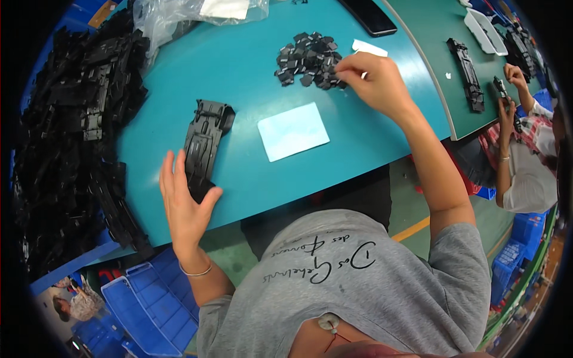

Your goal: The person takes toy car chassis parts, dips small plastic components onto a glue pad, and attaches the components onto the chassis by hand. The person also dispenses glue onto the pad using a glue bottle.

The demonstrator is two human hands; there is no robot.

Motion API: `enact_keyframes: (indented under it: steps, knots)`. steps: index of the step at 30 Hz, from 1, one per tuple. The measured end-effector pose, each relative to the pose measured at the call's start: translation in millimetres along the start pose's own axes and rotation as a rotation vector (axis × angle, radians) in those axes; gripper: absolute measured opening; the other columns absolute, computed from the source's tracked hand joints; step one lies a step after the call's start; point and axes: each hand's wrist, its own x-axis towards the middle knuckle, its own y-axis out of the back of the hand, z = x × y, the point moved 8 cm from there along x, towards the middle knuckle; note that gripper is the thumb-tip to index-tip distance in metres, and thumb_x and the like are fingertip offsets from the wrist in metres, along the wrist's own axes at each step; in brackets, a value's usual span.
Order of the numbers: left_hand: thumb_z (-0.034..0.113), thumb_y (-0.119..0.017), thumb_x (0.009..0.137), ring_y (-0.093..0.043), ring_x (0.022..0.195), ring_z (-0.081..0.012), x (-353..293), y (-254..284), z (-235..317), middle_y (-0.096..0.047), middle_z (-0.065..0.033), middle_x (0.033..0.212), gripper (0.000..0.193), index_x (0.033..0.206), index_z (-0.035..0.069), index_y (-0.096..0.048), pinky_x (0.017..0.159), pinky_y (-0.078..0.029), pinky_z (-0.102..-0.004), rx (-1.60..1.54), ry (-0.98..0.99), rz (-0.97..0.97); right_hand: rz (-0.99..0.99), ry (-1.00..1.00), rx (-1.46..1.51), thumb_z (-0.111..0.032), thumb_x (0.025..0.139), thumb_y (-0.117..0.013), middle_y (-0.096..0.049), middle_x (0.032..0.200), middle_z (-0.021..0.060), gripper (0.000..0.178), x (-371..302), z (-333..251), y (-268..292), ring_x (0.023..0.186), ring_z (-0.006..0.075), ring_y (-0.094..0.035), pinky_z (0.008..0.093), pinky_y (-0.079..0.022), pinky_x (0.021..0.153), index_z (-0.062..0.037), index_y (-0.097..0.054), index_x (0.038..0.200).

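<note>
A black plastic toy-car chassis (pixel 203 143) lies lengthwise on the teal table, left of centre. My left hand (pixel 184 206) rests against its near end with fingers stretched out and thumb spread, not wrapped round it. Farther off, at the right edge of a loose heap of small black plastic pieces (pixel 307 59), my right hand (pixel 373 80) has thumb and forefinger pinched together. What sits between those fingertips, if anything, is hidden. A pale blue-white rectangular sheet (pixel 293 132) lies between the chassis and the heap.
A large pile of black chassis parts (pixel 65 149) fills the left side. Plastic bags (pixel 173 24) lie at the back, a phone (pixel 373 18) at the far right. Blue crates (pixel 149 304) stand below left. On the right, a co-worker handles parts at a green table (pixel 439 65).
</note>
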Motion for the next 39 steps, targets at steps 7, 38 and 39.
enact_keyframes:
  steps: [7,38,39]
  knots:
    - [0.005,-0.068,0.069,-0.059,0.092,-0.0268,17.1,-27.9,79.5,-0.060,-0.0133,0.101,0.036,0.104,0.001,-0.060,0.080,-0.047,-0.0327,-0.593,-0.132,-0.014,-0.235,-0.440,0.940,-0.011,0.082,-0.061,-0.062,0.076,0.0017,0.014,-41.0,-9.5,-31.4,0.065,0.0058,-0.054,0.0199,-0.044,0.056,-0.0024,-0.062,0.094]
    - [0.013,-0.070,0.069,-0.046,0.104,-0.0291,0.6,-68.1,117.1,-0.054,-0.0084,0.117,0.039,0.106,0.006,-0.061,0.086,-0.038,-0.0394,-0.299,-0.282,-0.003,-0.045,0.338,-0.113,0.003,0.069,-0.062,-0.061,0.074,0.0058,0.015,-50.5,-72.3,-32.2,0.066,0.0231,-0.058,0.0322,-0.047,0.056,-0.0056,-0.063,0.081]
    - [0.013,-0.070,0.069,-0.046,0.104,-0.0291,0.9,-68.3,116.5,-0.054,-0.0084,0.117,0.039,0.106,0.006,-0.061,0.086,-0.038,-0.0394,-0.303,-0.277,-0.003,-0.035,0.378,-0.144,0.003,0.068,-0.062,-0.060,0.073,0.0053,0.017,-50.8,-74.6,-34.4,0.066,0.0224,-0.058,0.0327,-0.047,0.055,-0.0064,-0.063,0.082]
